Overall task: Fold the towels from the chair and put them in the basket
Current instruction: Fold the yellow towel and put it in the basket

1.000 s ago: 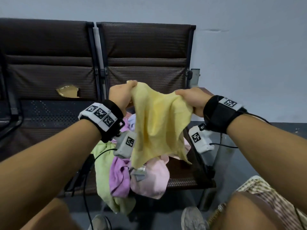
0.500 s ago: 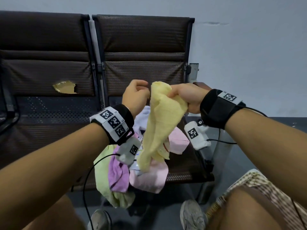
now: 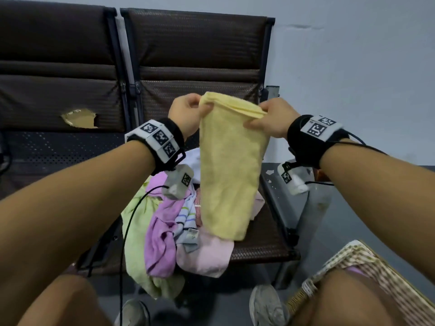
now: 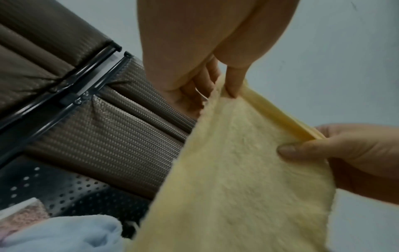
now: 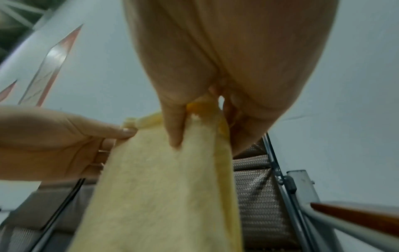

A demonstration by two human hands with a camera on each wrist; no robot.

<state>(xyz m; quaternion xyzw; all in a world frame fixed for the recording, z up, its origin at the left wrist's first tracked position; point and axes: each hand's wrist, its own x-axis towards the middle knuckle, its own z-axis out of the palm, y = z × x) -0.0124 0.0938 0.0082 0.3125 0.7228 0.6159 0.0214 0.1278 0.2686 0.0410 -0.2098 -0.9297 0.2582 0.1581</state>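
Note:
A yellow towel [image 3: 229, 170] hangs folded in half lengthwise in the air above the chair seat. My left hand [image 3: 188, 114] pinches its top left corner and my right hand [image 3: 270, 118] pinches its top right corner. The left wrist view shows the yellow towel [image 4: 248, 170] held between thumb and fingers, with the doubled hem running across to the other hand. On the brown chair [image 3: 259, 241] lies a heap of towels: green [image 3: 136, 231], purple [image 3: 160, 234], pink [image 3: 204, 257] and a striped one [image 3: 188, 215]. A woven basket [image 3: 367, 262] sits at lower right.
A second brown seat [image 3: 58, 90] with a torn patch stands to the left. The grey wall is behind. A metal armrest [image 5: 345, 214] with a wooden top flanks the chair on the right. My knees and shoes [image 3: 266, 304] fill the bottom of the head view.
The hands came together, bringing the towel's corners one onto the other, then spread apart again. The towel now hangs as a narrower, smooth doubled strip instead of a crumpled sheet.

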